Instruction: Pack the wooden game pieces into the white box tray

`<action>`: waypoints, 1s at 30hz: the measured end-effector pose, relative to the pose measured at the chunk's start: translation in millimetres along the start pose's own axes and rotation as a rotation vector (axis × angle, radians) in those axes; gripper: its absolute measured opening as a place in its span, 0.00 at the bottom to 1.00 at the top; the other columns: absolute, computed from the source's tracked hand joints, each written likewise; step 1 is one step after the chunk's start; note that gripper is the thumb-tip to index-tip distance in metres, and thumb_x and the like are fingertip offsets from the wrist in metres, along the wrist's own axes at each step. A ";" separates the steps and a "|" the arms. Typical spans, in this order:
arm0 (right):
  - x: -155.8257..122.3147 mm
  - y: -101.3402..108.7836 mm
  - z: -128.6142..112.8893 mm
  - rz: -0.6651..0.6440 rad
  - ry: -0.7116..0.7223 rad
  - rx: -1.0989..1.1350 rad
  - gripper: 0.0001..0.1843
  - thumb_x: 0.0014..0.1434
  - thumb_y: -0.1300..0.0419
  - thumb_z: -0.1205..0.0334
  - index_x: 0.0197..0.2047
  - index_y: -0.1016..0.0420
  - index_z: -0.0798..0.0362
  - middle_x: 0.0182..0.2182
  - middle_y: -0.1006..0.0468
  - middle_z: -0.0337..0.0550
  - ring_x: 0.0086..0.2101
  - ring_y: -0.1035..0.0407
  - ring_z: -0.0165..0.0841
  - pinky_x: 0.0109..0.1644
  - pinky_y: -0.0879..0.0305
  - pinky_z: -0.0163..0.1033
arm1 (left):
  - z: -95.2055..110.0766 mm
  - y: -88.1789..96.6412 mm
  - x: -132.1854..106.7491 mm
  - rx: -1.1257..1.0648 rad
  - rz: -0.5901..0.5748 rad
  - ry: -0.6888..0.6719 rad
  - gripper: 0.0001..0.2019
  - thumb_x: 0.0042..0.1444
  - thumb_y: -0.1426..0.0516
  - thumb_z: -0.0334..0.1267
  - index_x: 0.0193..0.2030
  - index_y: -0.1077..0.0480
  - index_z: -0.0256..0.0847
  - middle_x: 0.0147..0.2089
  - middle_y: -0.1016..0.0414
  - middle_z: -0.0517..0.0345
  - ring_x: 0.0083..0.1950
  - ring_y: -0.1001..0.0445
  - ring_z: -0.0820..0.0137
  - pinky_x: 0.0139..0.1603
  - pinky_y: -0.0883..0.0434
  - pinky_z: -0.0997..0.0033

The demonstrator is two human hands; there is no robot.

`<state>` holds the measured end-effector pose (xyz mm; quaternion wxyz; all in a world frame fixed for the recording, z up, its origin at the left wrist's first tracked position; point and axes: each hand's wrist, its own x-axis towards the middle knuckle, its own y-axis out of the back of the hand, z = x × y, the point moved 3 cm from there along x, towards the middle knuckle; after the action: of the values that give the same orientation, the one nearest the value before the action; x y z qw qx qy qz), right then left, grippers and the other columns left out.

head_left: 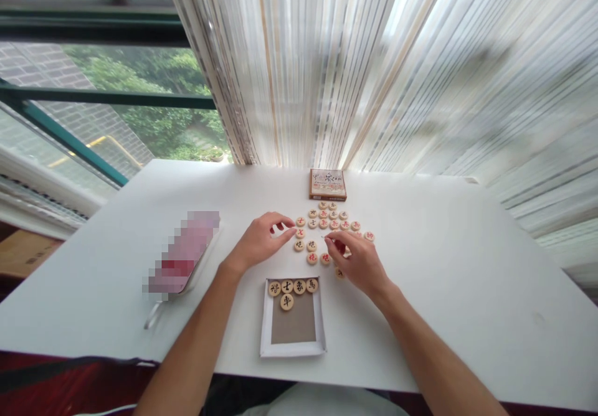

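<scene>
Several round wooden chess discs (pixel 333 218) with red and black characters lie scattered on the white table (pixel 448 266). My left hand (pixel 261 240) curls over the left edge of the cluster, its fingertips pinched on a disc (pixel 299 233). My right hand (pixel 357 260) rests over the right part of the cluster, its fingers pinched together on something I cannot make out. In front of my hands lies a shallow white box tray (pixel 293 349) holding several discs (pixel 293 288) in its top row.
A small printed box lid (pixel 327 184) lies at the far side of the cluster. A blurred pink object (pixel 184 254) sits left of my left arm. Striped curtains (pixel 374 67) hang behind the table, and a window (pixel 121 111) is at the left.
</scene>
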<state>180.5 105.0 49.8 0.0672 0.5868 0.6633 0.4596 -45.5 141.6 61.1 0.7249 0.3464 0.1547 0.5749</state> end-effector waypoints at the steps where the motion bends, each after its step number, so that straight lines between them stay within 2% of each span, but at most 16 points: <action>1: 0.3 0.7 0.7 0.014 0.000 0.002 0.09 0.68 0.45 0.62 0.38 0.24 0.52 0.27 0.26 0.40 0.27 0.33 0.30 0.35 0.35 0.35 | 3.9 -0.9 4.1 0.030 0.002 -0.040 0.12 0.61 0.42 0.46 0.44 0.23 0.42 0.45 0.20 0.54 0.45 0.26 0.65 0.43 0.30 0.68; 6: 1.3 6.6 2.3 0.098 0.000 -0.012 0.09 0.68 0.44 0.62 0.39 0.24 0.52 0.26 0.25 0.39 0.27 0.33 0.30 0.36 0.35 0.36 | 21.9 -13.4 26.7 0.206 -0.017 -0.188 0.09 0.59 0.40 0.42 0.44 0.23 0.43 0.44 0.19 0.55 0.48 0.28 0.61 0.50 0.31 0.63; 13: 2.5 15.7 4.4 0.149 -0.020 0.022 0.09 0.68 0.45 0.61 0.39 0.23 0.52 0.26 0.25 0.39 0.27 0.33 0.30 0.36 0.35 0.35 | 26.1 -38.1 44.6 0.459 -0.075 -0.216 0.09 0.60 0.41 0.42 0.42 0.22 0.42 0.39 0.20 0.53 0.45 0.28 0.59 0.46 0.32 0.61; 22: 2.4 19.3 2.8 0.167 -0.050 0.049 0.10 0.68 0.44 0.60 0.38 0.23 0.52 0.26 0.24 0.39 0.26 0.32 0.30 0.35 0.35 0.34 | 24.8 -46.5 46.0 0.514 -0.062 -0.219 0.09 0.61 0.42 0.41 0.38 0.22 0.42 0.39 0.21 0.51 0.44 0.28 0.59 0.46 0.34 0.61; 26: 2.5 18.4 3.9 0.165 -0.036 0.049 0.10 0.68 0.44 0.59 0.38 0.23 0.52 0.26 0.24 0.39 0.26 0.32 0.30 0.38 0.35 0.35 | 23.0 -48.2 46.3 0.529 -0.037 -0.197 0.08 0.60 0.41 0.42 0.37 0.22 0.42 0.37 0.21 0.52 0.43 0.27 0.60 0.46 0.35 0.62; 30: 2.4 16.9 5.3 0.165 -0.037 0.061 0.09 0.67 0.44 0.59 0.39 0.23 0.51 0.26 0.24 0.39 0.26 0.32 0.30 0.36 0.35 0.35 | 25.1 -48.6 45.6 0.534 -0.012 -0.184 0.07 0.58 0.41 0.41 0.36 0.23 0.42 0.35 0.21 0.54 0.41 0.26 0.60 0.45 0.35 0.61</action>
<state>195.2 107.9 59.5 0.0236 0.6496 0.6251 0.4321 18.7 171.6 53.9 0.6225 0.5748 0.2365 0.4756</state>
